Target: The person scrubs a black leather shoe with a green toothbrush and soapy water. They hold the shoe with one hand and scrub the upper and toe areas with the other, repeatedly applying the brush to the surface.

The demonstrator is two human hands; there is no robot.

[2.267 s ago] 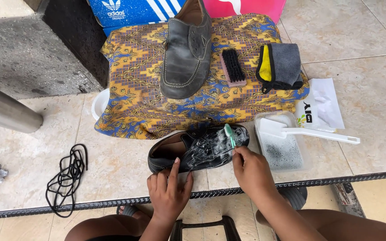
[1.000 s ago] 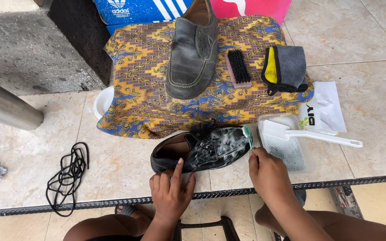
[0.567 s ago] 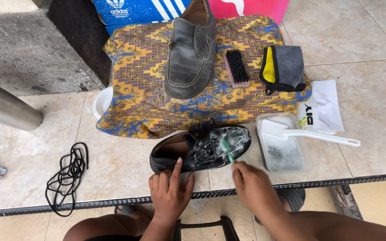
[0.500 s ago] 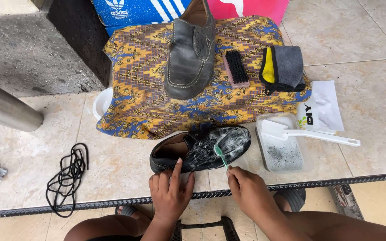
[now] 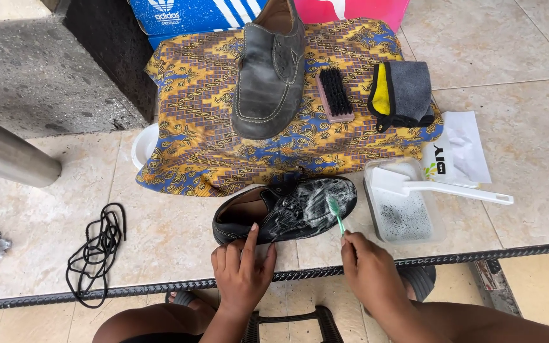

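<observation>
Beyond both hands, at the far edge of the floor, a blue cardboard box (image 5: 198, 14) with white stripes stands beside a pink box (image 5: 363, 9). In front of them lies a yellow and blue patterned cloth (image 5: 192, 133), draped over something. On it rest a grey shoe (image 5: 268, 76), a black-bristled brush (image 5: 335, 94) and a folded grey and yellow cloth (image 5: 405, 92). To the right of the right hand, a little further out, a white paper packet (image 5: 462, 149) with a small dark label lies flat on the tiles. Nearer, a clear rectangular tub (image 5: 408, 219) holds foamy water, with a white scoop (image 5: 427, 186) laid across its rim.

The left hand (image 5: 243, 270) reaches forward, palm down, fingers loosely spread. Its forefinger stretches out and presses the near side of the black shoe (image 5: 284, 209), steadying it without closing round it. The right hand (image 5: 366, 273) is curled shut around the handle of a green toothbrush (image 5: 336, 216), which angles up and away so that its head meets the soapy toe of the shoe.

The black shoe lies on the tiles just ahead of both hands. Its long axis runs left to right, with the heel and opening toward the left hand and the lathered toe pointing right, tipped slightly away.

Far to the left of the left hand, a black lace (image 5: 96, 251) lies in a tangle.
</observation>
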